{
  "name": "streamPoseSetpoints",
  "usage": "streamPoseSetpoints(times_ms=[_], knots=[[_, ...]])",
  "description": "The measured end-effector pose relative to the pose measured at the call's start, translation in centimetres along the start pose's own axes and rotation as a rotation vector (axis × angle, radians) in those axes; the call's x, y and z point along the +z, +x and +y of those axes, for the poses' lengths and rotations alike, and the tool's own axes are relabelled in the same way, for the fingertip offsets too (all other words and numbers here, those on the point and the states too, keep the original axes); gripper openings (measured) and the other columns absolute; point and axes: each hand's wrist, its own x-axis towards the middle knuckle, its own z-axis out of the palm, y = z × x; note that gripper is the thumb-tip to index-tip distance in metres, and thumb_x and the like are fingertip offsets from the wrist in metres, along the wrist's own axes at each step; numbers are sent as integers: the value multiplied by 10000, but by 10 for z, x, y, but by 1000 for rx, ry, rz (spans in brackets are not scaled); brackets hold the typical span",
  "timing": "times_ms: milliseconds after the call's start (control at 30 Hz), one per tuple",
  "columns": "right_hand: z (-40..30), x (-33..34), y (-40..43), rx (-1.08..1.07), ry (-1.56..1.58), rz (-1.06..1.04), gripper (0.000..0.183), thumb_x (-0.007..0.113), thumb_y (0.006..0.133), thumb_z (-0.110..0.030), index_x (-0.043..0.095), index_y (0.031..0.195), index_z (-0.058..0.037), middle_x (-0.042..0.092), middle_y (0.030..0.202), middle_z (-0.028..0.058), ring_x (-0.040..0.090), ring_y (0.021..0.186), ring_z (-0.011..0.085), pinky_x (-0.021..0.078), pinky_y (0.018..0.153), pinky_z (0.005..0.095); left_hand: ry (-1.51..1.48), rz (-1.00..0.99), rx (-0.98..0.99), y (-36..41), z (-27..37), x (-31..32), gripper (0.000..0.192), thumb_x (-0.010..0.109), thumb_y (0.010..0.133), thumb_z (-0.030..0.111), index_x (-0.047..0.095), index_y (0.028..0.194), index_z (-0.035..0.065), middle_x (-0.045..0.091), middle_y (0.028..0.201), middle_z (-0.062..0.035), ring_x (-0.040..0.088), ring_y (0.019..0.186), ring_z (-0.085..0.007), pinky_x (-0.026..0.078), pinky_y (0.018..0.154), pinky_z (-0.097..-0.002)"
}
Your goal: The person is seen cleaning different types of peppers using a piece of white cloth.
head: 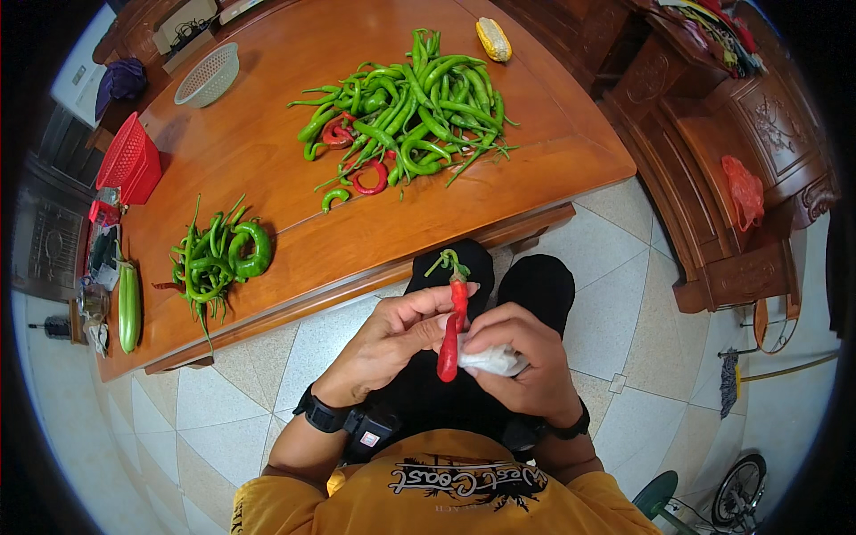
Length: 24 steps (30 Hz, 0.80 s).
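Observation:
Over my lap, my left hand [401,328] pinches a red chili pepper [449,354] between thumb and fingers, its green stem pointing away from me. My right hand [525,354] grips a crumpled white cloth or tissue [491,360] right beside the pepper's lower half. A large heap of green chili peppers [428,107] lies on the wooden table [301,247], with a few red ones [370,177] at its near left side. A smaller pile of mostly green peppers [214,257] rests near the table's left front edge.
A green eggplant or similar long vegetable [129,307], red plastic baskets [134,160] and a pale basket [208,77] stand at the left. An ear of corn [493,40] lies behind the heap. A carved wooden bench [709,254] holds a red plastic bag [742,192] at the right.

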Motion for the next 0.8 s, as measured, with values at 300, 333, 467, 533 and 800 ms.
streamPoseSetpoints(times_ms=[300,333,467,533,800], knots=[[3,1,-4,-43,105,113,274,704,694,45,607,935,-40,600,964,96,599,844,177,466,725,260,106,53,23,0,-4,-1,331,535,916,63,517,1238,-13,499,1317,-127,521,1139,-166,411,962,-299],[4,2,-4,-36,104,165,274,706,698,42,606,940,-38,598,967,95,594,849,166,462,728,253,106,53,24,0,-4,-1,331,535,916,63,517,1238,-13,499,1317,-127,521,1139,-166,411,962,-299],[7,2,-3,-25,117,222,266,711,705,33,599,938,-26,588,976,110,586,862,165,456,736,248,139,-33,-3,0,-4,-1,315,546,915,77,531,1217,-10,503,1309,-126,527,1125,-167,422,949,-299],[6,2,-4,-14,122,211,264,710,705,33,600,937,-28,589,977,106,586,860,163,455,737,246,130,-53,-17,0,-3,0,310,546,916,82,535,1213,-8,504,1307,-126,527,1123,-167,424,948,-299],[5,1,0,-54,95,66,267,700,696,41,606,932,-39,598,975,96,595,838,167,465,721,255,95,-13,18,0,0,3,334,529,923,55,512,1249,-14,569,1182,-88,550,1029,-126,437,900,-261]])
